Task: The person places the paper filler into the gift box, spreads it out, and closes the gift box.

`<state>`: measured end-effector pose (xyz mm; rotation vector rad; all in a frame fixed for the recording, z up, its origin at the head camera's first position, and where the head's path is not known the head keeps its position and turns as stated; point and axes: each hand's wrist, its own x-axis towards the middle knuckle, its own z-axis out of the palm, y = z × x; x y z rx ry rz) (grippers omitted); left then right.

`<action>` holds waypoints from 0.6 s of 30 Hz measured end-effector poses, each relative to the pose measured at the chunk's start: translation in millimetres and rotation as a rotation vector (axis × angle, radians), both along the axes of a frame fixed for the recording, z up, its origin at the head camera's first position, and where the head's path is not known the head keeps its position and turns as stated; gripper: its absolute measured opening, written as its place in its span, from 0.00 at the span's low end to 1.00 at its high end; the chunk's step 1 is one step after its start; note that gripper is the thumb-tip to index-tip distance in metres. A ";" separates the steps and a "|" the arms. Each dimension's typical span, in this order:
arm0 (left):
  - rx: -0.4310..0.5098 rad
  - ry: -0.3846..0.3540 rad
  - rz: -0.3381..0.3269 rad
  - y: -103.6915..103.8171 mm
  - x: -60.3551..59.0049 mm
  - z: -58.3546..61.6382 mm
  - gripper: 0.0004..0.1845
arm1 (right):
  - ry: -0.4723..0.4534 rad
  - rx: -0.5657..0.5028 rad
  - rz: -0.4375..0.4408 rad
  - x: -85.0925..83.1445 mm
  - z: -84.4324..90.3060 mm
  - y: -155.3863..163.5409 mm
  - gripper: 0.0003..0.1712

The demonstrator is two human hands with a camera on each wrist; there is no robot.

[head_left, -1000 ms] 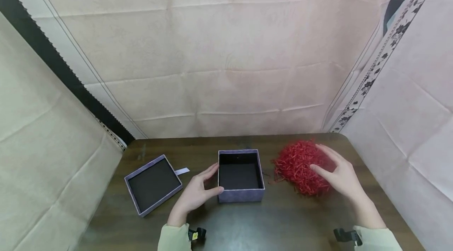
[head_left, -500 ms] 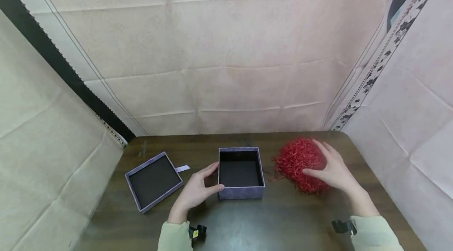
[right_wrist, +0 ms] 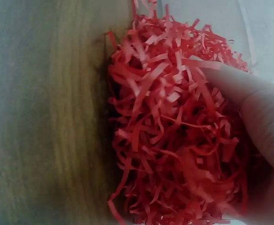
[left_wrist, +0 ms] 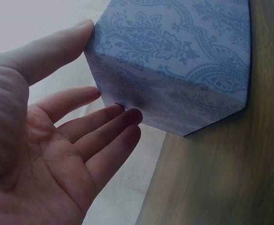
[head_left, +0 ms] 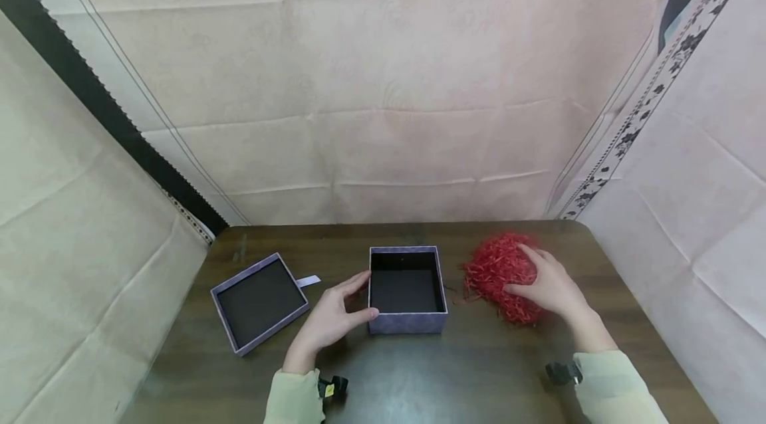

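An open purple patterned box (head_left: 408, 323) with a black inside stands at the table's middle. My left hand (head_left: 330, 325) is at its left side, thumb tip at the near left corner and fingertips along the side. In the left wrist view, relaxed, spread fingers (left_wrist: 109, 149) touch the box's paisley-printed wall (left_wrist: 169, 51). On the right lies a heap of red shredded paper (head_left: 497, 271). My right hand (head_left: 552, 284) curves round the heap's right side. Strands cross the thumb (right_wrist: 242, 86) in the right wrist view; the other fingers are hidden behind the paper.
The box's lid (head_left: 260, 308), black inside with a pale ribbon tab (head_left: 308, 281), lies inside-up at the left. A few stray red strands lie between box and heap. Pale cloth (head_left: 383, 92) hangs behind the brown wooden table (head_left: 419, 377) and on both sides.
My right hand has moved left, further into the red shredded paper. My left hand stays at the box, and the box and lid keep their places.
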<state>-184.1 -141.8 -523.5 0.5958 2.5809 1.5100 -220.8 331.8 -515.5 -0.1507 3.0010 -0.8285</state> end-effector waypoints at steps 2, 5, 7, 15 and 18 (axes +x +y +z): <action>-0.002 0.005 -0.001 -0.3 0.0 0.0 0.43 | 0.006 0.003 -0.004 -0.6 -1.3 0.9 0.60; 0.001 0.006 -0.002 -0.5 -0.4 -0.3 0.43 | 0.025 0.003 -0.017 -0.8 -1.2 3.0 0.55; 0.002 0.007 0.000 -0.4 -0.9 -0.6 0.42 | 0.037 -0.009 -0.024 -0.1 0.9 4.2 0.52; -0.010 0.004 0.007 -0.7 -0.5 -0.4 0.42 | 0.082 -0.040 -0.032 7.4 11.8 8.7 0.46; -0.006 0.000 0.002 -0.5 -0.3 0.5 0.42 | 0.095 -0.052 -0.044 11.4 17.0 10.6 0.45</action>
